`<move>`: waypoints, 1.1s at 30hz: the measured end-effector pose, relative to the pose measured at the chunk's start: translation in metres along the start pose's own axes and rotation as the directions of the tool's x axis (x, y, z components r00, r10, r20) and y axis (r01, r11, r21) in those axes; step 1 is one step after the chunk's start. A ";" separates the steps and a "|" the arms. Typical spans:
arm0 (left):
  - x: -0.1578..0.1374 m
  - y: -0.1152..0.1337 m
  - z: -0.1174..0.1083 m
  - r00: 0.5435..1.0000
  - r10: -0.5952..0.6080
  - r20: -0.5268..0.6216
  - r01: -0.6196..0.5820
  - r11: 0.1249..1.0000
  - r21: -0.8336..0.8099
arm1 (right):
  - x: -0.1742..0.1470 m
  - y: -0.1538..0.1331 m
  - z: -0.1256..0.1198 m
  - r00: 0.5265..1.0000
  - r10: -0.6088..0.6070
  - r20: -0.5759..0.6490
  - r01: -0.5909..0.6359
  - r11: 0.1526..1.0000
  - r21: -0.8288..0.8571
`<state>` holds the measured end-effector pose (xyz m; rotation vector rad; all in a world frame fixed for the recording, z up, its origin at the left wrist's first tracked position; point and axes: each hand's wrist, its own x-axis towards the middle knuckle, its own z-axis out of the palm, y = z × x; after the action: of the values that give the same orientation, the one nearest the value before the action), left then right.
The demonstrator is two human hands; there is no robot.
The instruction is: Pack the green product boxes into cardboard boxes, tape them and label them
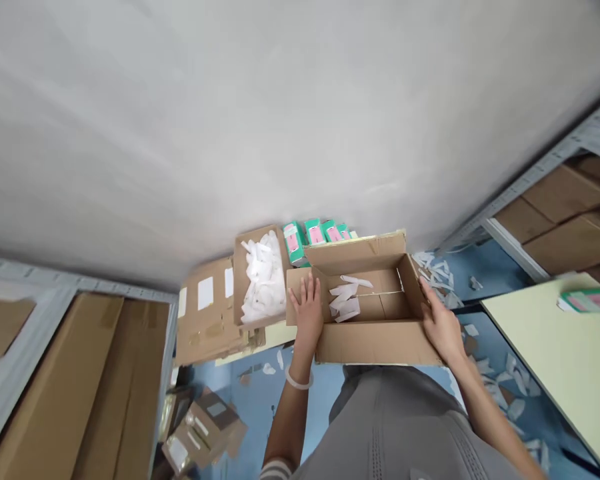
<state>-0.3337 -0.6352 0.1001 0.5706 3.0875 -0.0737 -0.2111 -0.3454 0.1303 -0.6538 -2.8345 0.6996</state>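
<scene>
An open cardboard box [375, 340] sits in front of me with its flaps folded outward. A few white paper strips [347, 297] lie on its bottom, toward the left end. My left hand [307, 310] rests flat on the left flap, fingers spread and pointing away from me. At the opposite end, my right hand [440, 323] grips the box's right side, fingers along the outside of the wall. To the left stands a shallower box [239, 280] filled with white paper strips [264, 277].
Several green and pink cartons [315, 232] line the wall behind the box. Closed cardboard boxes [205, 310] lie left. Shelves with cartons [565, 193] flank both sides. Paper scraps litter the blue floor [485, 267]. A pale yellow tabletop [555, 353] is at right, bearing another green carton [593, 300].
</scene>
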 end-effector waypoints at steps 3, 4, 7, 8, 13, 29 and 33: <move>0.017 0.025 -0.011 0.989 0.141 -0.053 -0.140 0.990 0.023 | -0.021 0.021 -0.014 0.989 0.130 -0.076 -0.128 0.991 0.032; 0.024 0.037 -0.015 0.978 0.195 -0.072 -0.193 0.981 0.029 | -0.029 0.030 -0.020 0.979 0.178 -0.100 -0.175 0.984 0.041; 0.042 0.083 -0.026 0.932 0.350 -0.097 -0.347 0.937 0.048 | -0.054 0.061 -0.037 0.933 0.306 -0.187 -0.293 0.951 0.094; 0.047 0.102 -0.029 0.914 0.394 -0.098 -0.390 0.919 0.058 | -0.063 0.073 -0.043 0.914 0.344 -0.217 -0.326 0.938 0.113; 0.049 0.214 -0.036 0.793 0.600 -0.106 -0.594 0.800 0.085 | -0.116 0.147 -0.073 0.796 0.495 -0.349 -0.451 0.869 0.205; -0.028 0.584 0.001 0.304 0.952 -0.038 -0.953 0.304 -0.014 | -0.282 0.383 -0.121 0.297 0.837 -0.460 -0.748 0.504 0.432; -0.033 0.610 0.016 0.257 0.966 -0.010 -0.966 0.257 -0.020 | -0.287 0.408 -0.115 0.228 0.871 -0.436 -0.794 0.425 0.435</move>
<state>-0.0849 -0.0783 0.0567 2.3064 2.0766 -0.0241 0.2271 -0.1013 0.0270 -2.0253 -1.5904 0.5694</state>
